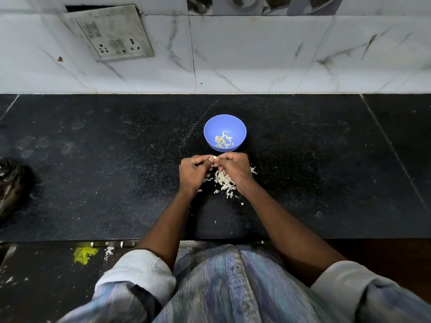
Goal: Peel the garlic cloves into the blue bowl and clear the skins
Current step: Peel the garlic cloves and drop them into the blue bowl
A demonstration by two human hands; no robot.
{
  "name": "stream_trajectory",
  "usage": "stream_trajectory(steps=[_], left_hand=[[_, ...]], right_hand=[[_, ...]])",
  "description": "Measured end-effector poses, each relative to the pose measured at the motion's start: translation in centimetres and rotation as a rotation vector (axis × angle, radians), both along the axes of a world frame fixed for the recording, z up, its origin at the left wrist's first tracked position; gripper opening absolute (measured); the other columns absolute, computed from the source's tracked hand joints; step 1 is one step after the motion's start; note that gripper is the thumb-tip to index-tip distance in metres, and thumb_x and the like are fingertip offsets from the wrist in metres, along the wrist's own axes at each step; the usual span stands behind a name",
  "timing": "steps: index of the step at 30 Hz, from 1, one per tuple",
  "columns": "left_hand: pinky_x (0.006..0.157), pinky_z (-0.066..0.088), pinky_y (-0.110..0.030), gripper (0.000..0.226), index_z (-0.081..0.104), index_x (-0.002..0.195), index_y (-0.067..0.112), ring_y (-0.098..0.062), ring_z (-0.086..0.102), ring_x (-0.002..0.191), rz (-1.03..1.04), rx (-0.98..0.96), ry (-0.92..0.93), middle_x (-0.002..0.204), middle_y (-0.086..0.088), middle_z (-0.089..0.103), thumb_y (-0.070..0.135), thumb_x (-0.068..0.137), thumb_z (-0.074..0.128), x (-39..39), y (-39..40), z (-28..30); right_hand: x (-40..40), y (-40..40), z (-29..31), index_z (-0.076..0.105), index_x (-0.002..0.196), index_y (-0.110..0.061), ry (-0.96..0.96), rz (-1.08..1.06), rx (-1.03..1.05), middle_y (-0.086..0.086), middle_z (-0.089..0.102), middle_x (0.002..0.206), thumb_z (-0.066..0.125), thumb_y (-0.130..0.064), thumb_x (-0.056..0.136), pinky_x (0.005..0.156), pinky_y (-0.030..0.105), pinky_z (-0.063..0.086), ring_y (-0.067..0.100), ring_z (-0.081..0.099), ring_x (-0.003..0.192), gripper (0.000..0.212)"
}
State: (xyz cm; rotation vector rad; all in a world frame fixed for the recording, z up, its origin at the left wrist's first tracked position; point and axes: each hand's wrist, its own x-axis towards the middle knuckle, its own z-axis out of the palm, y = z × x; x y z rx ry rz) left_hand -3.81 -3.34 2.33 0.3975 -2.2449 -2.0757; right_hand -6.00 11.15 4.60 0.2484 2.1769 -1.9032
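Two hands, left (192, 170) and right (233, 167), pinching garlic clove (213, 157), blue bowl (225, 122) beyond

Blue bowl (224, 127) on speckled black counter (93, 173) — white skins (225, 181), grey-veined white wall tiles (256, 54).

Both forearms extended from lower frame toward centre, converging. Sleeves rolled to elbows at lower left and lower right. Left hand (192, 172) held centre frame, knuckles up, fingers curled, thumb and fingertips brought to small pale piece. Right hand (234, 169) set just beside it, fingers curled inward, fingertips met with left hand's at same piece. Hands touching at fingertips. Wrists kept apart.
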Motion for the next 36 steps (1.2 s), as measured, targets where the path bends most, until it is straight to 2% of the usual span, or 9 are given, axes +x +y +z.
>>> stream_trajectory(steps=[5, 8, 11, 14, 18, 22, 25, 31, 36], left_hand=[[0.058, 0.054, -0.025, 0.013, 0.084, 0.104, 0.009, -0.014, 0.066, 0.072, -0.046, 0.030, -0.059, 0.087, -0.008, 0.081, 0.008, 0.097, 0.072, -0.1, 0.1, 0.0], [0.055, 0.052, -0.023, 0.013, 0.085, 0.099, 0.013, -0.010, 0.064, 0.070, -0.080, 0.064, -0.082, 0.084, -0.007, 0.081, 0.008, 0.097, 0.073, -0.1, 0.1, 0.0], [0.055, 0.054, -0.022, 0.010, 0.084, 0.101, 0.011, -0.013, 0.065, 0.069, -0.060, 0.072, -0.077, 0.085, -0.007, 0.081, 0.008, 0.094, 0.077, -0.1, 0.0, -0.1], [0.063, 0.057, -0.026, 0.013, 0.084, 0.102, 0.012, -0.015, 0.070, 0.074, -0.027, 0.037, -0.059, 0.088, -0.002, 0.082, 0.009, 0.089, 0.083, -0.2, -0.1, 0.0], [0.072, 0.059, -0.025, 0.016, 0.085, 0.102, 0.015, -0.011, 0.076, 0.079, -0.119, -0.128, 0.051, 0.091, 0.004, 0.082, 0.009, 0.087, 0.084, -0.4, -0.6, -0.2], [0.070, 0.056, -0.019, 0.012, 0.086, 0.098, 0.015, -0.004, 0.073, 0.073, -0.114, -0.204, 0.070, 0.086, 0.007, 0.081, 0.009, 0.087, 0.084, -0.5, -0.5, -0.1], [0.065, 0.054, -0.020, 0.012, 0.084, 0.100, 0.010, -0.004, 0.067, 0.068, -0.068, -0.078, -0.012, 0.083, 0.000, 0.081, 0.004, 0.092, 0.077, -0.5, 0.0, -0.1], [0.057, 0.053, -0.015, 0.015, 0.081, 0.109, 0.009, -0.003, 0.065, 0.066, 0.071, 0.334, -0.262, 0.078, 0.001, 0.076, 0.007, 0.098, 0.072, -0.3, 1.2, 0.3], [0.056, 0.053, -0.014, 0.018, 0.079, 0.107, 0.014, -0.001, 0.067, 0.068, 0.082, 0.478, -0.377, 0.080, 0.003, 0.075, 0.006, 0.101, 0.065, -0.6, 1.5, 0.5]], right_hand=[[-0.1, 0.2, -0.2, 0.078, 0.072, -0.011, 0.033, 0.004, 0.099, 0.007, 0.074, 0.066, 0.068, -0.009, 0.082, 0.061, 0.028, 0.051, 0.009, 0.064, 0.060, 0.014], [-0.1, 0.3, -0.3, 0.076, 0.066, -0.012, 0.083, -0.001, 0.175, 0.002, 0.073, 0.062, 0.070, -0.020, 0.076, 0.067, 0.037, 0.057, 0.010, 0.066, 0.060, 0.014], [-0.1, 0.5, -0.1, 0.076, 0.066, -0.016, 0.117, 0.023, 0.248, -0.004, 0.072, 0.062, 0.075, -0.024, 0.077, 0.072, 0.037, 0.058, 0.007, 0.067, 0.062, 0.014], [-0.2, 0.6, 0.0, 0.075, 0.066, -0.020, 0.126, 0.038, 0.305, -0.007, 0.072, 0.063, 0.077, -0.027, 0.077, 0.072, 0.034, 0.057, 0.006, 0.066, 0.063, 0.014], [-0.3, 0.6, -0.1, 0.075, 0.070, -0.018, 0.152, 0.055, 0.388, -0.009, 0.071, 0.065, 0.078, -0.028, 0.077, 0.070, 0.033, 0.056, 0.009, 0.067, 0.067, 0.012], [-0.2, 0.7, 0.1, 0.076, 0.074, -0.018, 0.180, 0.094, 0.410, -0.008, 0.072, 0.066, 0.078, -0.030, 0.079, 0.068, 0.033, 0.054, 0.010, 0.066, 0.065, 0.014], [-0.2, 0.7, 0.2, 0.077, 0.076, -0.019, 0.183, 0.099, 0.381, -0.012, 0.070, 0.065, 0.076, -0.026, 0.081, 0.065, 0.031, 0.053, 0.001, 0.059, 0.059, 0.008], [-0.2, 0.7, 0.1, 0.075, 0.075, -0.024, 0.169, 0.084, 0.300, -0.007, 0.072, 0.069, 0.071, -0.032, 0.076, 0.072, 0.043, 0.058, 0.020, 0.068, 0.070, 0.009], [-0.2, 1.0, 0.3, 0.075, 0.073, -0.021, 0.136, 0.086, 0.263, -0.007, 0.073, 0.067, 0.071, -0.019, 0.081, 0.072, 0.040, 0.059, 0.008, 0.067, 0.066, 0.009]])
